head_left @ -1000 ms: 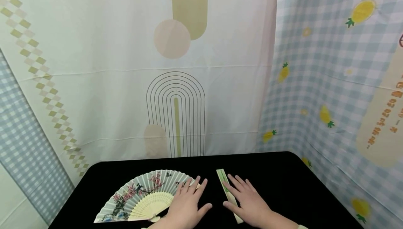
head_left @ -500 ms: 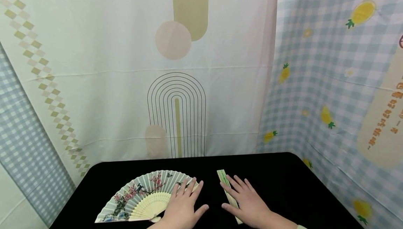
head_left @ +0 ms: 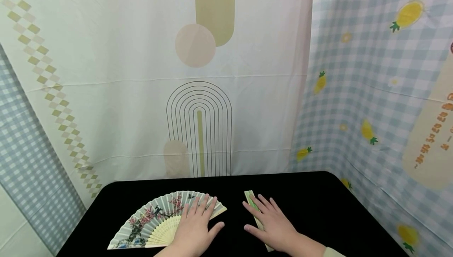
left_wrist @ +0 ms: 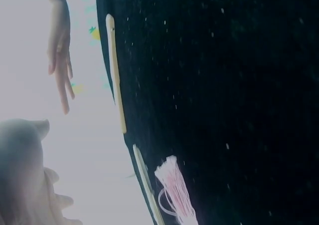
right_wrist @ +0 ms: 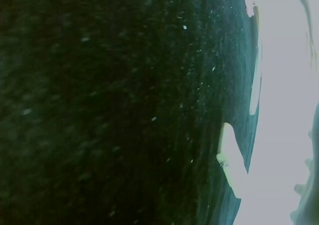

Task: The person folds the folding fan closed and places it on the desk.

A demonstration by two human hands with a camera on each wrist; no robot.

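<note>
A spread folding fan with pink blossoms and birds on a pale pleated leaf lies at the table's left. My left hand is held over its right part with straight fingers, hiding some ribs and the pivot. A pink tassel shows beside the fan in the left wrist view. Right of it lies a slim folded fan, pale with a green pattern. Over this hovers my right hand, fingers spread, covering its middle. Both hands appear raised off the tabletop in the left wrist view and hold nothing.
Everything lies on a black-covered table with rounded back corners. Behind it hangs a white printed curtain. A blue checked curtain with pineapples stands along the right side.
Both hands have drifted left, the left one farther, so the spread fan's right edge now shows. The two fans have stayed in place.
</note>
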